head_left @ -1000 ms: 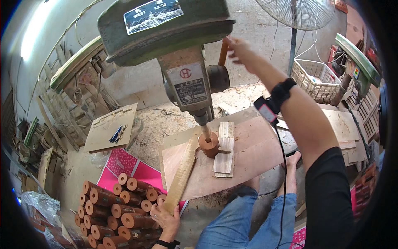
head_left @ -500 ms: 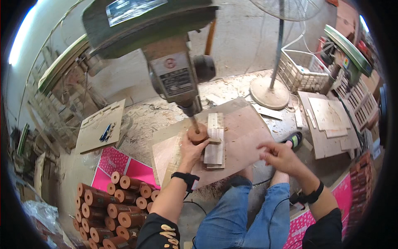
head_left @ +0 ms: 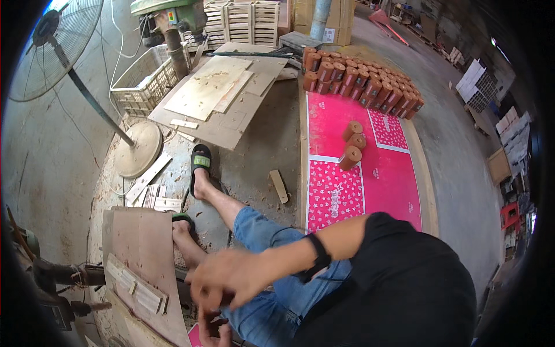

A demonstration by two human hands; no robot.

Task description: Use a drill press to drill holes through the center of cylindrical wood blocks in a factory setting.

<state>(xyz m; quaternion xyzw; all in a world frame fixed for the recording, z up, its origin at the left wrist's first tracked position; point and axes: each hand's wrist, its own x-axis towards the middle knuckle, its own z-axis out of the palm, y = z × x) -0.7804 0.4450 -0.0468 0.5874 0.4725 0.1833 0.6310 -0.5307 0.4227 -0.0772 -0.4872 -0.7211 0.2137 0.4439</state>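
My right hand point(head_left: 234, 280), smeared by motion, reaches across above my knees with its fingers curled round a small reddish-brown cylinder point(head_left: 213, 298) that is mostly covered. Just below it, at the lower edge, my left hand point(head_left: 213, 334) shows only its fingers, bent and apart with nothing visible between them. To the left of both hands lies a wooden board point(head_left: 139, 237) carrying a jig of pale wood strips point(head_left: 136, 289). The drill press point(head_left: 60, 289) stands at the far left, its bit over the board.
Three cylinders point(head_left: 350, 157) stand or lean on a pink printed sheet point(head_left: 393, 185) at right, with stacked rows of cylinders point(head_left: 370, 81) behind. Ahead are a board with plywood sheets point(head_left: 211, 87), a plastic crate point(head_left: 141, 92) and a standing fan point(head_left: 139, 147). A loose wood piece point(head_left: 278, 186) lies on the floor.
The view has swung to the right. The cylinder has left the jig under the drill, and my hands have come together above my knees, the right one now round the cylinder.
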